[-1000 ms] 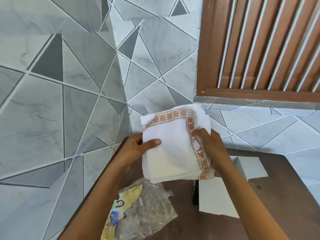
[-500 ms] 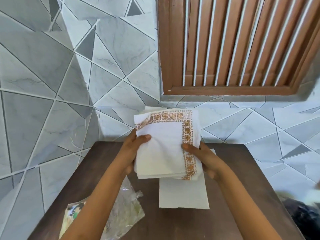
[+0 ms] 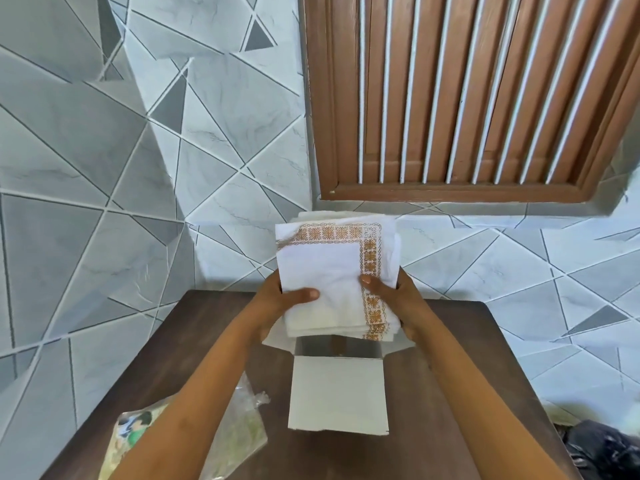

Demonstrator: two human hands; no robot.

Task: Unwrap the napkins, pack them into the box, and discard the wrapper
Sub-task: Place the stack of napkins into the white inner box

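Head view: napkins are out of the wrapper, stacked at frame centre, just above the open box. Left hand and right hand clamp the stack's sides, thumbs on top. Nothing looks packed yet. Wrapper lies lower left on the table, undiscarded. Its print shows a picture, no readable lettering.
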